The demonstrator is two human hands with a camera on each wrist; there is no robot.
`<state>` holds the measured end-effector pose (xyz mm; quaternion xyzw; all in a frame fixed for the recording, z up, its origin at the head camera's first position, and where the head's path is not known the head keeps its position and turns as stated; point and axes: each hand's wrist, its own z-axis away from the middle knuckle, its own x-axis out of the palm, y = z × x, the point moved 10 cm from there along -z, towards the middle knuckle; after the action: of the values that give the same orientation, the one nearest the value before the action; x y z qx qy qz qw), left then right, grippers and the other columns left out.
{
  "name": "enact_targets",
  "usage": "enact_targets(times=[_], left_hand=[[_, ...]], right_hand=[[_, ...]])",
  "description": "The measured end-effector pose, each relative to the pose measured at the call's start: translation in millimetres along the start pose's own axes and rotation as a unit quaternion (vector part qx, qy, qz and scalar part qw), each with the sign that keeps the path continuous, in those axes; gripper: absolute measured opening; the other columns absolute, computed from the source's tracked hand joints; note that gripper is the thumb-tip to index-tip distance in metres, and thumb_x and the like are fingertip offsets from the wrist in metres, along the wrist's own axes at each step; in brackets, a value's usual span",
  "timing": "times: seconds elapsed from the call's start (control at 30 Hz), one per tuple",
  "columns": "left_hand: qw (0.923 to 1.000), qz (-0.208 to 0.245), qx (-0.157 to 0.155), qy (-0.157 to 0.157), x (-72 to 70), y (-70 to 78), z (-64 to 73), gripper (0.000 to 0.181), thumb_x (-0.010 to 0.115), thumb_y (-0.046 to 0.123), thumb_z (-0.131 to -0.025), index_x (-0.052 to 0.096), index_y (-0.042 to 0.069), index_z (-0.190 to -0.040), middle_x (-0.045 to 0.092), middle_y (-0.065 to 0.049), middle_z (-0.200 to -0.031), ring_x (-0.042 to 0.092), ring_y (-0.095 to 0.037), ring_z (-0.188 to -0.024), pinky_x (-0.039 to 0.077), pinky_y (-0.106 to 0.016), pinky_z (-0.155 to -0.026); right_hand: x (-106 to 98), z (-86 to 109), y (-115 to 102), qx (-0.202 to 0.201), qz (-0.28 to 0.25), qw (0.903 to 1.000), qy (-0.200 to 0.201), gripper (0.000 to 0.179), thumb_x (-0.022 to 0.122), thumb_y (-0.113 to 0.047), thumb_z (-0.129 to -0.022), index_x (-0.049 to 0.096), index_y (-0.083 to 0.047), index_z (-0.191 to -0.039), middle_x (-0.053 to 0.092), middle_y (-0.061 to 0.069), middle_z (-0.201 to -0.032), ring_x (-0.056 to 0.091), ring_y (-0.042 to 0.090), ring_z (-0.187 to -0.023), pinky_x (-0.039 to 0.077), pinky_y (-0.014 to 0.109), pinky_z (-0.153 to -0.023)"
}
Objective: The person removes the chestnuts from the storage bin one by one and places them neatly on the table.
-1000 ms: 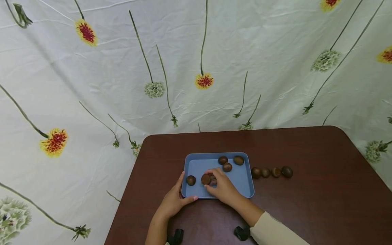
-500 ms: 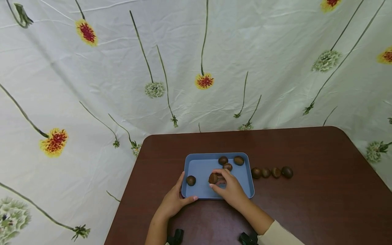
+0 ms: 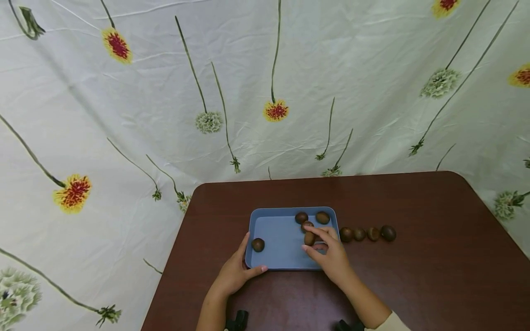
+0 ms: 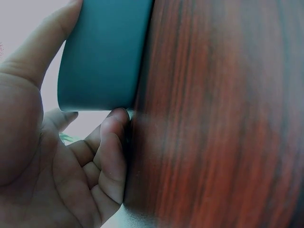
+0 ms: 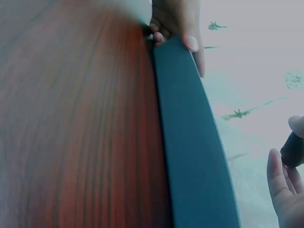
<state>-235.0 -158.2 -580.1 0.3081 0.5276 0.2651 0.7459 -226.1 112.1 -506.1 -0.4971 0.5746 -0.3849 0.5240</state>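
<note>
A brown nut [image 3: 309, 239] is held over the right half of the blue tray [image 3: 277, 230], pinched between the thumb and fingers of the right hand [image 3: 333, 257]; that grip is closed on it, and in the right wrist view the nut shows higher than the rim, so it seems lifted off the tray floor. The left hand [image 3: 237, 270] rests at the tray's near left corner, thumb and forefinger spread straight along two sides, bracing it. A lone nut [image 3: 258, 245] lies at the left inside the tray, and a cluster of three nuts [image 3: 301, 217] sits toward the far right, one of them just beyond the pinched nut. On the surface [image 3: 430, 266], just right of the tray, a row of four nuts [image 3: 359, 234] runs away to the right. The step in hand looks to be moving a single nut while the tray is steadied. The next move likely calls for keeping the pinch firm and the nut away from its far neighbour; if it is bound for the row, it must also pass over the right rim without nudging the nut beside it.
</note>
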Motion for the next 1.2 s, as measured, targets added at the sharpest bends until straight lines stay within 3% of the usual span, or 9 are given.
enact_targets(times=[0.27,0.57,0.93,1.03,1.2], left_hand=[[1.0,0.001,-0.002,0.002,-0.5,-0.4,0.4,0.116,0.081,0.054,-0.08,0.004,0.034,-0.164,0.062,-0.007,-0.113,0.055,-0.016,-0.074,0.042,-0.036,-0.073],[1.0,0.004,-0.002,0.002,-0.1,-0.3,0.6,0.116,0.082,0.053,-0.081,0.005,0.034,-0.164,0.061,-0.006,-0.107,0.053,-0.017,-0.073,0.041,-0.035,-0.069],[1.0,0.008,-0.001,-0.001,0.1,-0.5,0.3,0.117,0.082,0.054,-0.08,0.004,0.033,-0.164,0.06,-0.006,-0.101,0.053,-0.017,-0.072,0.041,-0.034,-0.068],[1.0,0.009,0.0,-0.003,0.5,-0.5,0.4,0.116,0.082,0.054,-0.08,0.004,0.033,-0.164,0.06,-0.006,-0.102,0.053,-0.017,-0.072,0.041,-0.034,-0.068],[1.0,0.01,0.0,-0.002,0.3,-0.6,0.2,0.116,0.082,0.055,-0.08,0.004,0.034,-0.164,0.061,-0.007,-0.108,0.053,-0.017,-0.072,0.041,-0.034,-0.068]], right_hand=[[-32.1,6.5,3.8,-0.006,0.035,0.9988,0.035,0.049,0.079,-0.022,-0.089,0.064,-0.02,-0.136,0.053,0.005,-0.124,0.057,0.015,-0.103,0.054,0.019,-0.085],[-62.0,17.9,15.1,0.015,0.065,0.9953,0.07,0.048,0.081,-0.019,-0.087,0.062,-0.012,-0.13,0.053,0.005,-0.113,0.056,0.008,-0.083,0.051,0.018,-0.073],[-90.8,34.9,26.6,-0.002,0.112,0.9886,0.101,0.047,0.077,-0.012,-0.091,0.063,-0.011,-0.136,0.052,0.006,-0.123,0.05,0.004,-0.09,0.047,0.011,-0.076],[-95.5,38.5,32.0,0.015,0.131,0.9868,0.094,0.048,0.075,-0.012,-0.092,0.061,-0.009,-0.138,0.053,0.008,-0.126,0.052,0.004,-0.093,0.049,0.013,-0.078],[-100.8,42.9,46.4,0.085,0.158,0.9811,0.072,0.05,0.076,-0.02,-0.093,0.057,-0.011,-0.138,0.056,0.011,-0.127,0.059,0.01,-0.097,0.052,0.021,-0.072]])
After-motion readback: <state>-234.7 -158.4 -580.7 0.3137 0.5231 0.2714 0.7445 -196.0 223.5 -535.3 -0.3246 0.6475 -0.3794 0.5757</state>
